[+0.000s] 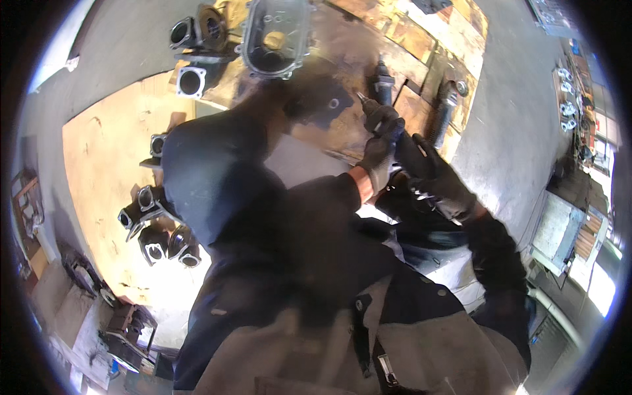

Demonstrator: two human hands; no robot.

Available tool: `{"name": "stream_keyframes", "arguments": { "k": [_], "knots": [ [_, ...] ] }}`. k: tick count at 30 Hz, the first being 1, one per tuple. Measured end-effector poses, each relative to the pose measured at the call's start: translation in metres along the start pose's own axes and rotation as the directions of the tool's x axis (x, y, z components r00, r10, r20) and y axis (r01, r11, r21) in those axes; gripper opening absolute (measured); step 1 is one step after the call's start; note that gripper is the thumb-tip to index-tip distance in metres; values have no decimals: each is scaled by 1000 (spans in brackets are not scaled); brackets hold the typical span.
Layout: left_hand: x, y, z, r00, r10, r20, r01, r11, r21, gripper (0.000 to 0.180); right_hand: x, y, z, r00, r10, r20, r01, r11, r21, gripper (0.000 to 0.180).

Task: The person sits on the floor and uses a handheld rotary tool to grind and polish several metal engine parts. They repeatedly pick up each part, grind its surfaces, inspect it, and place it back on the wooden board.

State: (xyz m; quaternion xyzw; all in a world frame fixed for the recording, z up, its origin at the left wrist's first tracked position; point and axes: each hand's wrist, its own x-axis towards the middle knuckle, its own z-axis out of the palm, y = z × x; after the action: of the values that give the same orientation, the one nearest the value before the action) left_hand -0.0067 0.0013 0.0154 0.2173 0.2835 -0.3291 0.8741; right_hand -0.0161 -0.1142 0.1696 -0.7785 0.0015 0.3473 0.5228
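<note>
My gloved left hand (378,158) is closed around the front of a dark die grinder (372,110), whose thin metal tip points up and to the left over the workbench. Close behind it, my gloved right hand (442,181) is wrapped round the rear of the same tool; most of its body is hidden by the gloves. A second die grinder (383,80) lies on the wooden bench top (411,108) just beyond my hands. To the right of it rests a long-bodied angle grinder (445,112).
A grey metal housing (276,39) stands at the far bench edge, beside dark flanged castings (191,81). More castings (153,243) sit on a plywood sheet (99,178) at left. Shelves with metal parts (567,105) and a pale cabinet (558,230) stand at right.
</note>
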Motion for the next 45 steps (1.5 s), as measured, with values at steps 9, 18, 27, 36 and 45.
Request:
{"name": "stream_keyframes", "arguments": {
  "k": [9,18,27,36,45],
  "knots": [
    [30,34,-22,646,490,586,-573,-196,796,30,29,99,21,791,-264,-552,140,956,-256,81],
    [65,126,-81,637,715,287,46,-407,912,73,131,254,-55,588,-111,-801,-315,881,-353,97],
    [55,144,-84,845,534,-8,155,-231,960,64,132,263,-60,604,-108,-790,-500,720,-481,79],
    [-89,160,25,637,576,513,-714,190,673,63,70,26,25,773,-477,-418,618,717,324,70],
    [-265,185,126,269,596,756,-958,245,147,97,-19,-150,58,551,-735,-395,811,583,48,82]
  ]
}}
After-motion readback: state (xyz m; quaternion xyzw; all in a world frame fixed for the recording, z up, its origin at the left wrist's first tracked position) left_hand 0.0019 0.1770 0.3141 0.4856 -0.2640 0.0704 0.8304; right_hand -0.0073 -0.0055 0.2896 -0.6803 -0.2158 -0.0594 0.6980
